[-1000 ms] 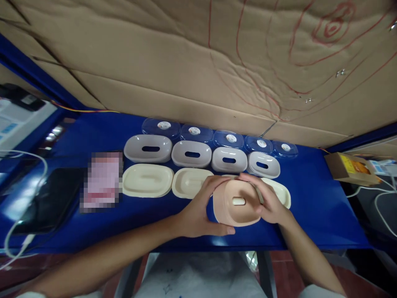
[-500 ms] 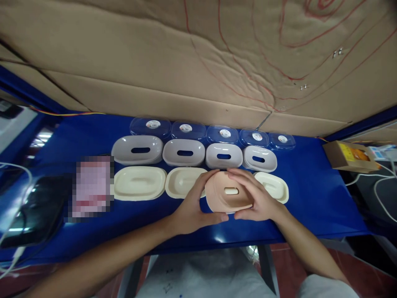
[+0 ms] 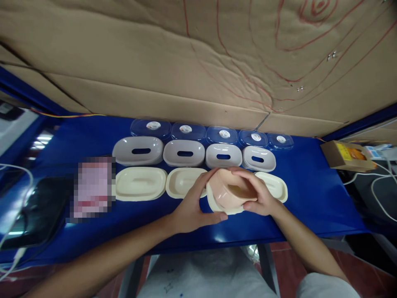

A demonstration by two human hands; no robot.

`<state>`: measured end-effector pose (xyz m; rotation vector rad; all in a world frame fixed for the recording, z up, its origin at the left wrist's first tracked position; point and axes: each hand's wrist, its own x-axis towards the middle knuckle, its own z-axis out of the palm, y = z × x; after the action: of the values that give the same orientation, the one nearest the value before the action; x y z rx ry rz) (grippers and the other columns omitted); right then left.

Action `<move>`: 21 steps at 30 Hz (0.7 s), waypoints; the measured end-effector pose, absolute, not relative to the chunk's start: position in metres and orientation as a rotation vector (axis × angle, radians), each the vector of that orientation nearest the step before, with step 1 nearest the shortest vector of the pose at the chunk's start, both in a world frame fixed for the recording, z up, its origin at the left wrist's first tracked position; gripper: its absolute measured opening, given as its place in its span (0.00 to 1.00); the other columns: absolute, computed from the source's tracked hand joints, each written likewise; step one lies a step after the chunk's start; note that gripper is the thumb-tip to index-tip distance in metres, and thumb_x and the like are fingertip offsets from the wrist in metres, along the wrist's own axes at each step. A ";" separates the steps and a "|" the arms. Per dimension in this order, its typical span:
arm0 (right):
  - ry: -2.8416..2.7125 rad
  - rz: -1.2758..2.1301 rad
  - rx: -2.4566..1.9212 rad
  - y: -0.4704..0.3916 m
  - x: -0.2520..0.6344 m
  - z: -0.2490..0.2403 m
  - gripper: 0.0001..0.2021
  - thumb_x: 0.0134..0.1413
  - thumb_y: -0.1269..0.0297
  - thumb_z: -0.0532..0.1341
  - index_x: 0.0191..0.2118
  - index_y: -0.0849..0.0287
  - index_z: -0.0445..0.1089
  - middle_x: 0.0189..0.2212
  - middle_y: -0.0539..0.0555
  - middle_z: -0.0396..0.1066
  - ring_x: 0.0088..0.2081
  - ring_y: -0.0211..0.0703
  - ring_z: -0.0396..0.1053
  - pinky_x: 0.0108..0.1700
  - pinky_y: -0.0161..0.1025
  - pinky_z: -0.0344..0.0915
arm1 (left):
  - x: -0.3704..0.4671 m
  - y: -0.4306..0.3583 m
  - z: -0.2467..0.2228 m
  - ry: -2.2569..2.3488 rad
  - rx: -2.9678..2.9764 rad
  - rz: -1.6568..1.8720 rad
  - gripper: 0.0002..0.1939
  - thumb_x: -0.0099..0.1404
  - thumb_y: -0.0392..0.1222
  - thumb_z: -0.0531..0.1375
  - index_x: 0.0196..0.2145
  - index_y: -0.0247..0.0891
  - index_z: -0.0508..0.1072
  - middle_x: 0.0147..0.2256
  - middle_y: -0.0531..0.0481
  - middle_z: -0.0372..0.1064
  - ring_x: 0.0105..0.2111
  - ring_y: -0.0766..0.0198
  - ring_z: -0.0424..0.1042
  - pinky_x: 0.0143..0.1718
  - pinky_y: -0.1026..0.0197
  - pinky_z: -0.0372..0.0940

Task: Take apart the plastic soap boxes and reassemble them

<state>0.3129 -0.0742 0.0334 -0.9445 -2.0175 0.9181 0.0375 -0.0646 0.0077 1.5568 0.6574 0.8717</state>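
Note:
My right hand (image 3: pixel 259 192) grips a peach-coloured oval container (image 3: pixel 225 192), with the thumb on its near rim and the fingers over its far side. The container is tilted so that its glossy left wall shows. Under it lies a cream oval tray (image 3: pixel 214 203), mostly covered. Around the left end of this tray curves my left hand (image 3: pixel 190 207), its thumb along the near edge and its fingertips at the far side by the container. More cream trays sit on either side, one left (image 3: pixel 182 183) and one right (image 3: pixel 277 187).
Behind stand several pale grey slotted containers (image 3: pixel 138 159) and a row of clear lids (image 3: pixel 151 133) with round stickers. A pixelated pink item (image 3: pixel 93 186) lies left, beside a dark glossy object (image 3: pixel 34 211). A cardboard box (image 3: pixel 331 155) and white cables are at right.
The peach container has tipped up and to the right in my right hand, uncovering part of the cream tray beneath. My left hand has stayed nearly in place.

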 end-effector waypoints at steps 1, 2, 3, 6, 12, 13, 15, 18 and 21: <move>-1.988 0.944 -0.953 -0.074 0.314 0.034 0.41 0.63 0.35 0.66 0.74 0.46 0.58 0.71 0.62 0.66 0.70 0.63 0.67 0.70 0.59 0.67 | 0.037 -0.064 0.008 0.648 1.571 0.875 0.55 0.63 0.58 0.76 0.77 0.50 0.52 0.74 0.38 0.54 0.74 0.37 0.56 0.75 0.34 0.53; -1.957 0.968 -0.968 -0.074 0.316 0.034 0.42 0.63 0.34 0.66 0.74 0.47 0.58 0.70 0.62 0.67 0.70 0.63 0.67 0.70 0.58 0.67 | 0.037 -0.064 0.008 0.639 1.582 0.884 0.55 0.63 0.58 0.76 0.77 0.51 0.51 0.75 0.39 0.53 0.74 0.37 0.56 0.75 0.34 0.53; -1.924 0.985 -0.989 -0.074 0.319 0.035 0.42 0.63 0.34 0.66 0.74 0.47 0.58 0.71 0.61 0.67 0.70 0.63 0.67 0.70 0.58 0.68 | 0.037 -0.064 0.008 0.634 1.588 0.894 0.54 0.64 0.57 0.75 0.77 0.52 0.51 0.75 0.39 0.53 0.74 0.37 0.56 0.75 0.34 0.53; -1.825 0.936 -1.080 -0.071 0.329 0.034 0.41 0.62 0.33 0.65 0.73 0.46 0.60 0.71 0.60 0.65 0.71 0.64 0.65 0.72 0.60 0.65 | 0.037 -0.065 0.008 0.645 1.585 0.893 0.52 0.64 0.55 0.76 0.77 0.52 0.52 0.73 0.39 0.56 0.72 0.38 0.60 0.73 0.35 0.58; -1.852 0.176 -1.429 -0.051 0.362 0.037 0.37 0.62 0.39 0.69 0.71 0.45 0.62 0.70 0.61 0.65 0.72 0.67 0.62 0.74 0.68 0.58 | 0.038 -0.066 0.010 0.632 1.665 0.831 0.51 0.62 0.52 0.77 0.74 0.52 0.56 0.70 0.39 0.61 0.69 0.38 0.63 0.68 0.37 0.65; -1.875 0.050 -1.495 -0.047 0.369 0.038 0.38 0.61 0.40 0.71 0.71 0.45 0.63 0.70 0.62 0.65 0.72 0.68 0.62 0.74 0.69 0.57 | 0.038 -0.066 0.010 0.608 1.691 0.822 0.51 0.62 0.51 0.77 0.74 0.53 0.56 0.70 0.39 0.60 0.69 0.38 0.63 0.68 0.38 0.65; -1.882 -0.095 -1.616 -0.042 0.383 0.038 0.40 0.60 0.39 0.71 0.71 0.48 0.62 0.70 0.65 0.65 0.72 0.69 0.62 0.73 0.71 0.57 | 0.039 -0.066 0.009 0.576 1.731 0.811 0.52 0.62 0.50 0.77 0.75 0.54 0.55 0.71 0.39 0.59 0.70 0.37 0.62 0.69 0.36 0.64; -1.822 -0.148 -1.777 -0.040 0.409 0.037 0.41 0.61 0.37 0.69 0.72 0.51 0.61 0.69 0.66 0.66 0.71 0.70 0.63 0.70 0.71 0.60 | 0.038 -0.067 0.008 0.568 1.760 0.813 0.53 0.62 0.49 0.77 0.76 0.53 0.54 0.72 0.38 0.59 0.71 0.36 0.61 0.71 0.34 0.61; -1.759 -0.155 -1.967 -0.042 0.440 0.035 0.42 0.60 0.33 0.67 0.71 0.53 0.64 0.67 0.68 0.69 0.68 0.74 0.66 0.66 0.73 0.63 | 0.038 -0.066 0.007 0.559 1.759 0.807 0.53 0.61 0.49 0.77 0.75 0.53 0.55 0.72 0.38 0.59 0.71 0.35 0.61 0.70 0.34 0.62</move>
<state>0.4397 -0.0423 0.0347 -1.9671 -1.7589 -0.1550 0.0377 -0.0663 0.0075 1.7594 0.5593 0.8069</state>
